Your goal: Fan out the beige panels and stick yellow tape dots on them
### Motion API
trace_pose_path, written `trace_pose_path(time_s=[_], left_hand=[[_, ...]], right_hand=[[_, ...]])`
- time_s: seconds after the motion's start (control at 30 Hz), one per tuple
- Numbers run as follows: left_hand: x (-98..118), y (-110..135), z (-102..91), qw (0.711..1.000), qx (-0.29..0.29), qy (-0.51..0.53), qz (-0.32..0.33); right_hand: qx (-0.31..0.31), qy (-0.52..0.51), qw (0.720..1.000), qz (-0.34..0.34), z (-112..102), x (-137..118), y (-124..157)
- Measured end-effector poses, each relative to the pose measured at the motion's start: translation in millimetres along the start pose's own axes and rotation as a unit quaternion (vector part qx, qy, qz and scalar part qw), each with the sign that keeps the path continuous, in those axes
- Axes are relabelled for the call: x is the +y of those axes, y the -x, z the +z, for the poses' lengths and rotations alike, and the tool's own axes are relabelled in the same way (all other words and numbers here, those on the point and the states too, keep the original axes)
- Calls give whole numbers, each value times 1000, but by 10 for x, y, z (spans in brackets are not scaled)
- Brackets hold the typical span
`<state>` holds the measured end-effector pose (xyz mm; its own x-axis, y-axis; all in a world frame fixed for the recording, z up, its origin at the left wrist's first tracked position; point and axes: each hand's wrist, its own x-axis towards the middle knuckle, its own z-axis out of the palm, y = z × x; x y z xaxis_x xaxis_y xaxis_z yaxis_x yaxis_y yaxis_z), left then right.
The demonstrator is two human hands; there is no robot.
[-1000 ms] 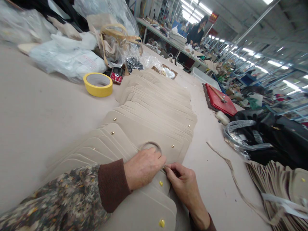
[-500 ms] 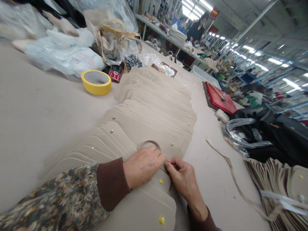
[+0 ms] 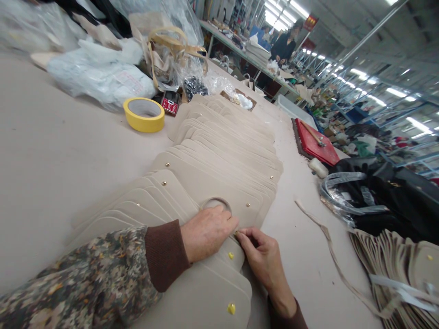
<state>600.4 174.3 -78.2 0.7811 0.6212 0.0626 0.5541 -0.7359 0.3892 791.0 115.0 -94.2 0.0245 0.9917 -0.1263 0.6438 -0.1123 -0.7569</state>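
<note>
My left hand (image 3: pixel 209 232) is closed, knuckles up, over a ring that looks like a roll of tape (image 3: pixel 218 199); most of this ring is hidden by the hand. Just to its right, the thumb and index finger of my right hand (image 3: pixel 262 253) pinch together beside a small gold stud at the edge of a beige panel; what they hold is too small to make out. Overlapping beige panels (image 3: pixel 206 171) with rounded corners and gold studs (image 3: pixel 164 183) fan out beneath both hands. On the nearer panels, yellow bits (image 3: pixel 231 309) cover the studs.
A wide yellow tape roll (image 3: pixel 144 123) stands at the left by a red phone (image 3: pixel 170 102) and plastic bags (image 3: pixel 99 75). To the right lie a hammer on a red block (image 3: pixel 317 144), black bags (image 3: pixel 394 196), a strip (image 3: pixel 325 233) and a tied beige bundle (image 3: pixel 394 269).
The view has shifted slightly, so things at the back left appear a little farther right. Both hands keep nearly the same place, and a gold stud now shows at the right fingertips.
</note>
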Motion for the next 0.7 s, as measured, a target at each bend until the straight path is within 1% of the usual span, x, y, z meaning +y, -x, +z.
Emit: trace_pose_path(time_s=[0.07, 0.13, 0.27, 0.33, 0.4, 0.5, 0.53, 0.57, 0.6, 0.63, 0.7], left_hand=[[-3, 1, 7, 1000, 2, -2, 4], [-10, 6, 19, 1000, 5, -4, 7], [-23, 14, 40, 1000, 12, -3, 7], [-25, 12, 42, 1000, 15, -2, 8], [-24, 8, 39, 1000, 14, -2, 9], [-21, 4, 31, 1000, 11, 1, 6], [-21, 4, 28, 1000, 12, 1, 5], [-20, 5, 25, 1000, 13, 1, 4], [-20, 7, 23, 1000, 14, 0, 3], [-20, 9, 20, 1000, 14, -1, 3], [-20, 11, 15, 1000, 13, -1, 3]], right_hand=[[27, 48, 998, -44, 40, -23, 21], [42, 80, 994, -62, 75, -49, 24], [46, 102, 993, -45, 96, -97, -26], [49, 85, 995, -27, 89, -101, -50], [72, 56, 996, 2, 77, -76, -52], [82, -48, 993, 68, 58, -3, -1], [75, -80, 991, 81, 53, 19, 27], [67, -94, 990, 79, 50, 36, 56], [65, -86, 992, 63, 49, 45, 83], [68, -56, 995, 36, 53, 48, 107], [82, 27, 996, -30, 70, 39, 133]])
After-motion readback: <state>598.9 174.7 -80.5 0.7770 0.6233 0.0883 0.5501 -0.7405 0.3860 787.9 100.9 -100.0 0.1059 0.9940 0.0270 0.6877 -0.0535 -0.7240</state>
